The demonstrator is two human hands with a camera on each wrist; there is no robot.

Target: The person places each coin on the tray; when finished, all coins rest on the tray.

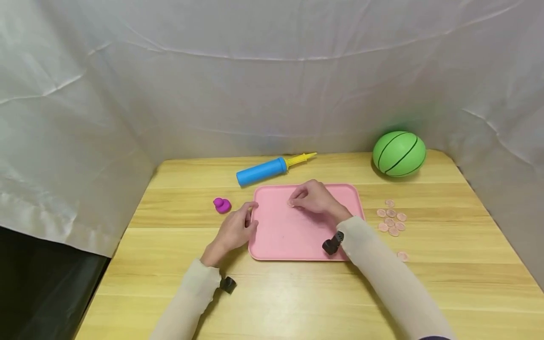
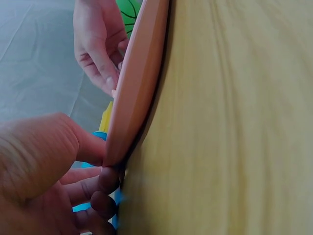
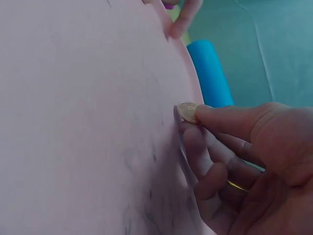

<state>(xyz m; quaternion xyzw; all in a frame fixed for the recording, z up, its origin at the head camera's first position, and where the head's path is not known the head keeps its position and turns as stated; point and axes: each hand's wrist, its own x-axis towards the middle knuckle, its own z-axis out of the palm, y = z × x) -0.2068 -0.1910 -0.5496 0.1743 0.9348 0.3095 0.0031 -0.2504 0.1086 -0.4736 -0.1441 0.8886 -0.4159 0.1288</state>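
Note:
A pink tray (image 1: 293, 238) lies flat in the middle of the wooden table. My left hand (image 1: 238, 226) grips its left rim (image 2: 134, 93), thumb on top and fingers curled under the edge. My right hand (image 1: 312, 197) hovers over the tray's far part and pinches a small round coin (image 3: 187, 111) between thumb and forefinger, the coin touching the tray surface (image 3: 83, 122). Several more coins (image 1: 392, 219) lie scattered on the table just right of the tray.
A blue hand pump (image 1: 265, 170) with a yellow nozzle lies behind the tray. A small magenta cap-like piece (image 1: 222, 205) sits left of it. A green ball (image 1: 399, 153) rests at the back right. White cloth walls surround the table.

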